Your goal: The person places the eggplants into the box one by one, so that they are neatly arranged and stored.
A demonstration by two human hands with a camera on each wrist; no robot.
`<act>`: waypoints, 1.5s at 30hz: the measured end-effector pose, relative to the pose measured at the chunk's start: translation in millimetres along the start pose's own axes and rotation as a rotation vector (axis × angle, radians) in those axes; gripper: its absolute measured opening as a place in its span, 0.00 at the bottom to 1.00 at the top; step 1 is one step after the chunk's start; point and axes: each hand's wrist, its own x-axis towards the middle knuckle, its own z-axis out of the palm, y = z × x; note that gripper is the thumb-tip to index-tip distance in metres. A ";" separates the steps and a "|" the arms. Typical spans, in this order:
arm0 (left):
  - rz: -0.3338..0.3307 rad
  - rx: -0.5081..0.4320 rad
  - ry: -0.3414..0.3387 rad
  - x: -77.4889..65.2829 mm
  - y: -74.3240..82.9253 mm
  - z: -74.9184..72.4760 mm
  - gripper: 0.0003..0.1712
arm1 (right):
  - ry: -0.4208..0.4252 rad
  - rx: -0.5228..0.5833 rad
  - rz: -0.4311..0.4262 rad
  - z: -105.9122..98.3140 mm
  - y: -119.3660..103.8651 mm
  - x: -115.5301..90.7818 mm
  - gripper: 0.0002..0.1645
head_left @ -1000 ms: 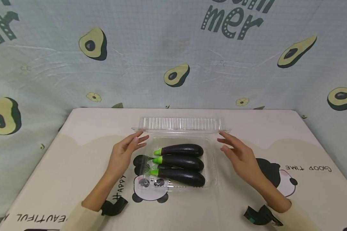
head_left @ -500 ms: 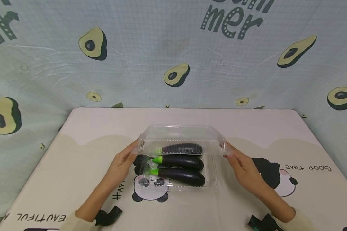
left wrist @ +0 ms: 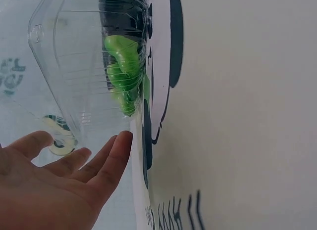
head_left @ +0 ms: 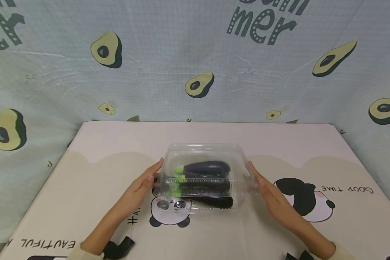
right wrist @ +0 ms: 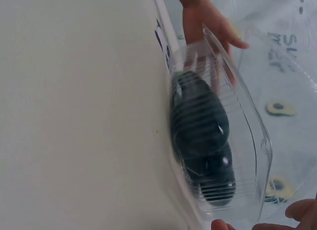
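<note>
A clear plastic clamshell box lies mid-table, its ribbed lid (head_left: 204,150) swung forward and tilted over the tray. Three dark eggplants (head_left: 216,202) lie side by side in the tray, seen mostly through the lid. Their green caps (left wrist: 124,59) point left. My left hand (head_left: 138,191) is at the lid's left side, its fingers fairly straight; contact is hard to tell. On the opposite side, my right hand (head_left: 274,198) holds straight fingers along the lid's right wall. In the right wrist view only a few of its fingertips (right wrist: 299,210) show, beside the lid's edge.
The box stands on a pale table mat (head_left: 214,238) printed with pandas and lettering. Behind the table's far edge hangs a sheet (head_left: 162,54) with avocado prints. Black wrist straps (head_left: 118,249) sit on the forearms.
The lid was raised at the back behind the eggplants; it has swung toward me and down over them. Both hands have moved with it, and their fingers now lie along its sides.
</note>
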 end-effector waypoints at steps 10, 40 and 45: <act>0.013 0.043 -0.019 -2.4 -0.2 1.1 0.32 | -0.026 0.004 0.008 1.5 -1.1 -2.7 0.30; -0.055 -0.174 -0.107 -5.7 -5.7 6.5 0.34 | -0.069 -0.017 0.091 6.8 7.5 -10.4 0.36; -0.093 -0.238 -0.088 -7.0 -4.7 8.9 0.34 | -0.079 0.110 0.133 8.5 3.0 -10.5 0.36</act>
